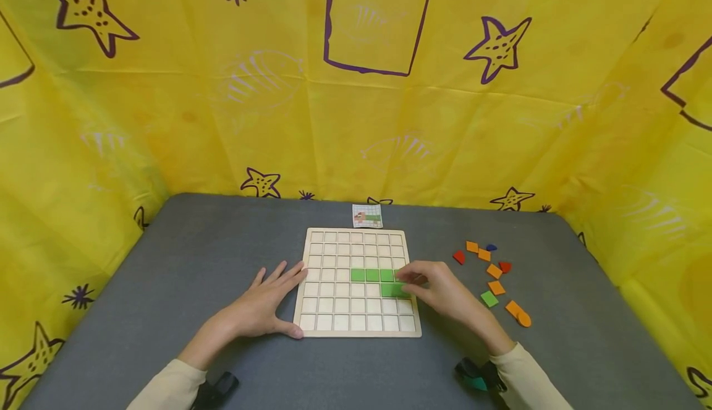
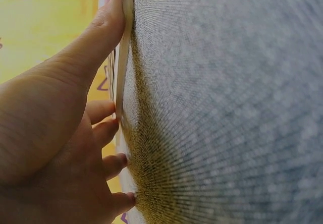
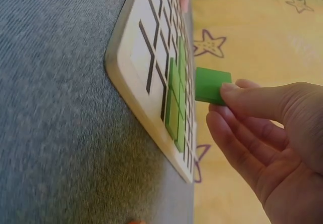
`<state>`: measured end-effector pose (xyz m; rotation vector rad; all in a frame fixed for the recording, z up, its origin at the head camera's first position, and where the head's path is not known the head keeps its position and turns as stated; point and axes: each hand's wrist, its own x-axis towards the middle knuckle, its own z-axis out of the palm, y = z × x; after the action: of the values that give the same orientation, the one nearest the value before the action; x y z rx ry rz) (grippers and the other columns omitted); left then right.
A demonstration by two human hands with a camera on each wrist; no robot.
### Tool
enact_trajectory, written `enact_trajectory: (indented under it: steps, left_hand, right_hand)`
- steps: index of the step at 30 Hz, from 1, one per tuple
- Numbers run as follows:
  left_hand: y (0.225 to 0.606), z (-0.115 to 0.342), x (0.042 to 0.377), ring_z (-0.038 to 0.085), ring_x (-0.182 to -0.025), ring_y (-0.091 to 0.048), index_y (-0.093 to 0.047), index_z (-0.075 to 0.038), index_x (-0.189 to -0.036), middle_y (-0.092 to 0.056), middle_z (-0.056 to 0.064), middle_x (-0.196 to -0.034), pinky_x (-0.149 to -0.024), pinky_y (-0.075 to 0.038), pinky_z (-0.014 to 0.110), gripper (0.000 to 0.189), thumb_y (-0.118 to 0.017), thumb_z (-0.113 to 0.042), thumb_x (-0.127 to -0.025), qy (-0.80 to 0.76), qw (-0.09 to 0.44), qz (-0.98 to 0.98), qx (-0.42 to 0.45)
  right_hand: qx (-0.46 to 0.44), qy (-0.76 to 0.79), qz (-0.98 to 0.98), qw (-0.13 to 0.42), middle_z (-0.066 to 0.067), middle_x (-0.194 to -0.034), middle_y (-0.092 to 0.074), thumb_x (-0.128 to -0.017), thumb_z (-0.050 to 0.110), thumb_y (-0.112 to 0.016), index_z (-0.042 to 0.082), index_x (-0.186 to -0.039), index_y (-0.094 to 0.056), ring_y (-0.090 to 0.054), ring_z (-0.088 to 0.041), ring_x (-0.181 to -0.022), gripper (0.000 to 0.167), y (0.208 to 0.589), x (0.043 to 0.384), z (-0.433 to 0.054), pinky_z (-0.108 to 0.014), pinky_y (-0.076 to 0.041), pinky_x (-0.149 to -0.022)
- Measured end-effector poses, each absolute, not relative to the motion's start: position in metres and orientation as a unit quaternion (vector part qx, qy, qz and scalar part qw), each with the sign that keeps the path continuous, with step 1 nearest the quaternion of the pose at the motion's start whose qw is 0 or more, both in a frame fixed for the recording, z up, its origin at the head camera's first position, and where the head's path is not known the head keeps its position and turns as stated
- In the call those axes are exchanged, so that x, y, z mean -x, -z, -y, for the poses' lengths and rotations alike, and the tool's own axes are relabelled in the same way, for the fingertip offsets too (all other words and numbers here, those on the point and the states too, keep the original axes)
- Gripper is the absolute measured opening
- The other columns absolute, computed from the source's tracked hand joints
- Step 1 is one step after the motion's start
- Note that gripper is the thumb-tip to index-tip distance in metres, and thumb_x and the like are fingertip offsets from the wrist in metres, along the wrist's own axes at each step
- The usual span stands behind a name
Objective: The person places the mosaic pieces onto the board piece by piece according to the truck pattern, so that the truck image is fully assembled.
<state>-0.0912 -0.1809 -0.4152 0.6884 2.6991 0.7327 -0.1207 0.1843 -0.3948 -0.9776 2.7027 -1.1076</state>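
A light wooden grid board [image 1: 328, 305] lies flat on the grey table, with green square tiles [image 1: 372, 275] filling part of two neighbouring rows toward its right side. My left hand [image 1: 258, 305] is spread along the board's left edge. In the left wrist view its thumb [image 2: 103, 24] rests on the rim. Over the right end of the green rows, my right hand [image 1: 439, 286] pinches another green square tile [image 3: 208, 84] between thumb and fingers. The right wrist view has this tile raised off the board, its far part sticking out past the fingertips.
A small picture card [image 1: 367, 217] lies behind the board. To the right are scattered loose pieces: several orange tiles [image 1: 496, 287], a green tile [image 1: 489, 298], red pieces [image 1: 458, 257] and a blue one [image 1: 491, 247]. Yellow patterned cloth [image 1: 311, 113] hangs behind the table.
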Motion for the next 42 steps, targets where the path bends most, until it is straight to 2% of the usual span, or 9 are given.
enact_trajectory:
  steps: [17,27,36,42]
  left_hand:
    - [0.415,0.181,0.092,0.045,-0.147,-0.011,-0.030,-0.007,-0.154,-0.021,0.011,-0.162,-0.110,-0.003,0.070,0.114,-0.079,-0.061,-0.066,-0.248,0.128,-0.931,-0.237]
    - [0.414,0.181,0.092,0.045,-0.147,-0.011,-0.030,-0.007,-0.154,-0.021,0.011,-0.162,-0.110,-0.003,0.070,0.114,-0.080,-0.061,-0.066,-0.248,0.129,-0.931,-0.233]
    - [0.414,0.179,0.093,0.044,-0.147,-0.010,-0.030,-0.007,-0.154,-0.020,0.011,-0.162,-0.110,-0.002,0.069,0.114,-0.080,-0.059,-0.067,-0.249,0.133,-0.930,-0.235]
    - [0.415,0.179,0.093,0.045,-0.147,-0.009,-0.030,-0.007,-0.154,-0.020,0.011,-0.162,-0.110,-0.002,0.070,0.114,-0.081,-0.059,-0.066,-0.248,0.134,-0.931,-0.232]
  right_hand:
    - [0.338,0.355,-0.871,0.045,0.000,-0.097,-0.072,-0.088,0.003,-0.072,0.006,-0.104,-0.073,-0.064,-0.008,-0.084,0.017,0.398,0.128,-0.158,-0.027,-0.055,-0.077]
    - [0.332,0.349,-0.875,0.046,-0.002,-0.096,-0.072,-0.086,0.001,-0.072,0.005,-0.103,-0.073,-0.065,-0.009,-0.082,0.017,0.402,0.131,-0.144,-0.025,-0.055,-0.076]
    - [0.318,0.333,-0.888,0.006,-0.002,-0.084,-0.073,-0.083,0.001,-0.076,0.006,-0.092,-0.074,-0.065,-0.007,-0.074,0.011,0.407,0.131,-0.137,-0.022,-0.053,-0.068]
    - [0.311,0.324,-0.893,0.001,-0.001,-0.084,-0.073,-0.082,0.002,-0.077,0.007,-0.091,-0.074,-0.066,-0.007,-0.075,0.011,0.409,0.131,-0.136,-0.023,-0.053,-0.069]
